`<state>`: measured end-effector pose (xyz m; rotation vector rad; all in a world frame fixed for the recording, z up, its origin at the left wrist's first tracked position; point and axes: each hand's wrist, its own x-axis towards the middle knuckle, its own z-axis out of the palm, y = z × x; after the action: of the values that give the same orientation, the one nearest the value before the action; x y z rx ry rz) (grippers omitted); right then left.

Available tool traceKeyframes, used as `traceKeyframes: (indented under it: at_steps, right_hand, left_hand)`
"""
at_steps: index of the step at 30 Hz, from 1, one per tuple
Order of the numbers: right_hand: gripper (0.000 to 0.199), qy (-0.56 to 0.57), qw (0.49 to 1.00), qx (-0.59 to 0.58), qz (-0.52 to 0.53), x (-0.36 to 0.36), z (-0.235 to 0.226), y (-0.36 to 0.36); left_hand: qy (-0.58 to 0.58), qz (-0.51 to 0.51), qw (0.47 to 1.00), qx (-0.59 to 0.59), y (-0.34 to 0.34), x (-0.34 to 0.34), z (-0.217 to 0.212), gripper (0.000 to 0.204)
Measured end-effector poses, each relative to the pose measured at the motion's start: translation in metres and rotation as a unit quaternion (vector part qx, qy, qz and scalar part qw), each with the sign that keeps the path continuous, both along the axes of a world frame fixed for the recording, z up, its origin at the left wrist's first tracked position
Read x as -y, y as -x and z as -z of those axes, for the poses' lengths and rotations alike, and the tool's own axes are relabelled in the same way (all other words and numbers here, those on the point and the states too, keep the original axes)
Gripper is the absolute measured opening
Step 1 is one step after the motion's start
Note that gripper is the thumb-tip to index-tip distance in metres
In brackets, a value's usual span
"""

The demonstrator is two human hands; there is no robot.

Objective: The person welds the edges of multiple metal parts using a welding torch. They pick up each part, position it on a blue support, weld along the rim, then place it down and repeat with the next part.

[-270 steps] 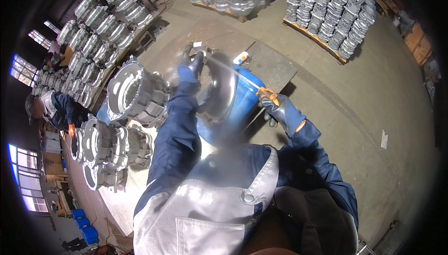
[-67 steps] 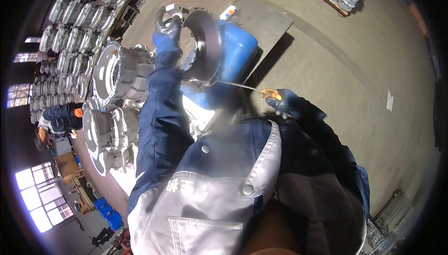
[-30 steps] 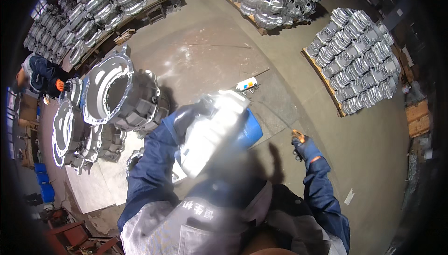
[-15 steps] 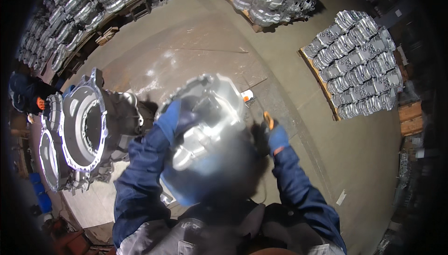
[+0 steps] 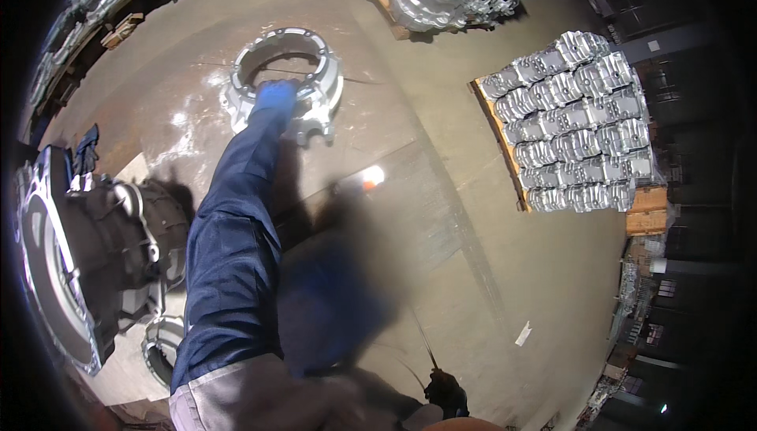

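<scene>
The fingers of your left hand (image 5: 276, 97) are hooked over the near rim of the silver ring housing (image 5: 325, 93), grasping it, though their tips are mostly hidden inside the opening. Your right hand (image 5: 446, 393), dark and near the lower edge, is clenched around the handle end of a thin rod tool (image 5: 424, 343), whose shaft points up and away from you. Half a second ago the housing was close to your chest, tilted above the blue container (image 5: 331, 305); now it is out at the far end of your straightened left arm, opening upward, over the brown sheet (image 5: 185, 48). Whether its base bears fully on that sheet, you cannot tell from here. Your right hand has dropped back toward your body, and the tool's orange grip, plain in the earlier view, no longer shows. The blue container is now a blur beside your left sleeve, with the white bottle (image 5: 373, 176) beyond it. The large housings (image 5: 98, 242) stand at your left, a smaller ring (image 5: 153, 344) near them, and the pallet stack (image 5: 568, 127) sits well apart on the right.
</scene>
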<state>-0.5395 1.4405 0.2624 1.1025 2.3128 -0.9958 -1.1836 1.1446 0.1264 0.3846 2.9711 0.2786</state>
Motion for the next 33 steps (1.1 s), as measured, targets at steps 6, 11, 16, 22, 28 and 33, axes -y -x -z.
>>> traceKeyframes:
  at_steps: [6, 11, 16, 22, 28, 33]
  right_hand:
    - [0.026, -0.029, 0.998, 0.042, -0.042, -0.015, 0.018, -0.024]
    - [0.026, -0.105, 0.970, -0.013, -0.217, -0.021, 0.032, -0.020]
    - [0.030, 0.081, 0.991, -0.110, 0.004, -0.010, 0.028, 0.008]
    - [0.029, 0.069, 0.984, -0.116, -0.113, 0.003, 0.005, 0.053]
    - [0.040, 0.084, 0.973, -0.137, -0.165, 0.010, -0.028, 0.061]
    - [0.041, 0.230, 0.910, -0.283, -0.197, 0.017, -0.018, 0.023]
  left_hand:
    - [0.045, -0.007, 0.999, 0.019, -0.001, -0.015, 0.084, 0.050]
    - [0.024, -0.189, 0.944, -0.270, -0.021, -0.034, 0.097, 0.060]
    - [-0.082, -0.121, 0.976, -0.162, -0.077, -0.051, 0.055, 0.018]
    - [-0.345, -0.084, 0.905, -0.233, -0.217, -0.006, -0.045, 0.015]
    - [-0.321, -0.169, 0.922, -0.138, -0.375, 0.055, -0.131, 0.025]
    - [-0.453, -0.303, 0.828, -0.134, -0.539, 0.098, -0.144, 0.028]
